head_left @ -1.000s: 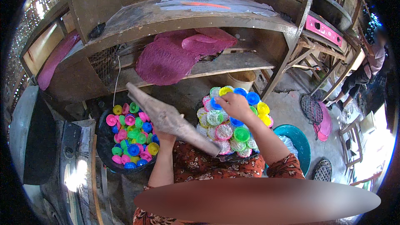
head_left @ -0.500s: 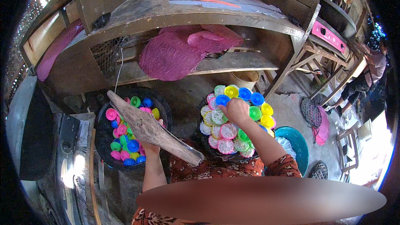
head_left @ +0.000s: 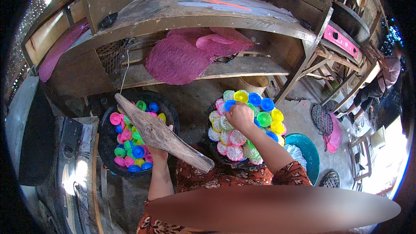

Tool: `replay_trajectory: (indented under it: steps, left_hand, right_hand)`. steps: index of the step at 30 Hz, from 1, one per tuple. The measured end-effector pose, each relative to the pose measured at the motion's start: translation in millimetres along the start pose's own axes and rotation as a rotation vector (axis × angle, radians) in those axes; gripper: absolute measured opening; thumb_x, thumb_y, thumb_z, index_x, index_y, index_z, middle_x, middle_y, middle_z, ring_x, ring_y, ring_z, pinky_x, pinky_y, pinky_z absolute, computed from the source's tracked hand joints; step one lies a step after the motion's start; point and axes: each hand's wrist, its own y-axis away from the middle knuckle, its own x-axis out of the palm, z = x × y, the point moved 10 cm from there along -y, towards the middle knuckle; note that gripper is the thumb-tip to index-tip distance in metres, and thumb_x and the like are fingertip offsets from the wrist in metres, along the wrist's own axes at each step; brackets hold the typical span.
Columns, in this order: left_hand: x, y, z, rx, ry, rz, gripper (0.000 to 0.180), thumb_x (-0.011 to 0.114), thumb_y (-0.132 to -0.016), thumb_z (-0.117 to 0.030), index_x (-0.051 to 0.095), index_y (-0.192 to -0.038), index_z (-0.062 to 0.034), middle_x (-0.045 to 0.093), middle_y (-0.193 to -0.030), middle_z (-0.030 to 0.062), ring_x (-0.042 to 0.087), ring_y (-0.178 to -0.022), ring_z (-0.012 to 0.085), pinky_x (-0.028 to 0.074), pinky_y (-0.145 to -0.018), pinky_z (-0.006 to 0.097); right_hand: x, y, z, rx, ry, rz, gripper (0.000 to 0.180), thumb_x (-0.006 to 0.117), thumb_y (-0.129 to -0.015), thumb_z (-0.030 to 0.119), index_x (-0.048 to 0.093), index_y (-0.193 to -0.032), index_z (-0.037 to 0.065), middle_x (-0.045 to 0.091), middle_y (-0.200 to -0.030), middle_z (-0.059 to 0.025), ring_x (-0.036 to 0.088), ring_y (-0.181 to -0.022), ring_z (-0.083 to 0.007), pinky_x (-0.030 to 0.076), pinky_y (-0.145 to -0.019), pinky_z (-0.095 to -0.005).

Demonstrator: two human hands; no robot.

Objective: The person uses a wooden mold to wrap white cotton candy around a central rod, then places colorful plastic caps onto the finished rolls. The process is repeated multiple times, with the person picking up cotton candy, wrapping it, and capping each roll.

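Observation:
My right hand (head_left: 239,116) is closed, its fingers curled over a blue plastic cup (head_left: 229,104) on a heap of small coloured cups. Around it are yellow, green and blue cups (head_left: 264,118). Several others in the heap, such as a pink-rimmed one (head_left: 237,137), show a white lacy mesh of strands. My left hand (head_left: 159,152) is under a long weathered wooden piece (head_left: 162,136). Its thumb shows beyond the wood's edge, but the fingers are hidden. Close to it, a black tub (head_left: 172,117) contains loose pink, green, blue and yellow cups (head_left: 138,151).
A teal basin (head_left: 313,158) with pale plastic inside stands right of the heap. Ahead is a wooden counter (head_left: 143,15), with pink sheets (head_left: 180,58) on its lower shelf. A bucket (head_left: 252,85) stands below it. A pink stove (head_left: 340,41) and another person (head_left: 383,80) are at far right.
My right hand has shifted slightly left, and its fingers now cover more of the blue cup. My left hand remains under the wood, with its thumb slightly more exposed.

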Motion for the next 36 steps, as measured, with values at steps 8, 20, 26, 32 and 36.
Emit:
replay_trajectory:
  steps: [8,20,26,32,36]
  left_hand:
    - [5,5,-17,0.112,-0.528,-0.039,0.053,0.067,-0.076,0.002,0.043,-0.123,-0.003,0.053,-0.113,0.0113,0.053,-0.1,0.0212,0.051,-0.086,0.041]
    - [10,1,-14,0.142,-0.428,0.069,0.047,0.06,-0.084,-0.007,0.04,-0.126,-0.0052,0.051,-0.117,0.0123,0.052,-0.103,0.0235,0.05,-0.088,0.045]
    - [11,6,-3,0.04,-0.27,0.055,0.044,0.058,-0.087,-0.012,0.04,-0.126,-0.0062,0.05,-0.118,0.0126,0.051,-0.105,0.0253,0.049,-0.089,0.048]
    - [-8,-1,-3,0.03,-0.328,0.06,0.043,0.052,-0.09,-0.029,0.042,-0.127,-0.0096,0.051,-0.122,0.0112,0.052,-0.109,0.0261,0.045,-0.093,0.051]
    - [-10,1,-8,0.099,-0.522,0.082,0.043,0.05,-0.091,-0.033,0.043,-0.126,-0.0103,0.052,-0.121,0.0106,0.053,-0.108,0.0262,0.046,-0.092,0.052]
  right_hand:
    - [-17,6,-8,0.052,-0.364,0.065,0.023,0.064,-0.073,0.033,0.071,-0.078,0.011,0.063,-0.079,-0.0141,0.064,-0.074,-0.03,0.051,-0.065,-0.0416]
    - [-64,8,2,-0.086,-0.409,-0.089,0.027,0.066,-0.075,0.032,0.069,-0.077,0.005,0.062,-0.072,-0.0121,0.062,-0.065,-0.0279,0.049,-0.061,-0.0386]
    - [-91,24,6,-0.086,-0.626,-0.222,0.016,0.067,-0.075,0.021,0.068,-0.076,0.005,0.06,-0.069,-0.0111,0.06,-0.062,-0.0254,0.047,-0.056,-0.0364]
    - [-138,28,16,-0.171,-0.597,-0.372,0.012,0.071,-0.072,0.015,0.064,-0.07,0.004,0.056,-0.068,-0.0089,0.057,-0.061,-0.0234,0.045,-0.055,-0.0338]
    - [-126,26,15,-0.129,-0.579,-0.322,0.014,0.072,-0.07,0.015,0.064,-0.07,0.005,0.057,-0.069,-0.0084,0.058,-0.063,-0.0239,0.045,-0.055,-0.0338]
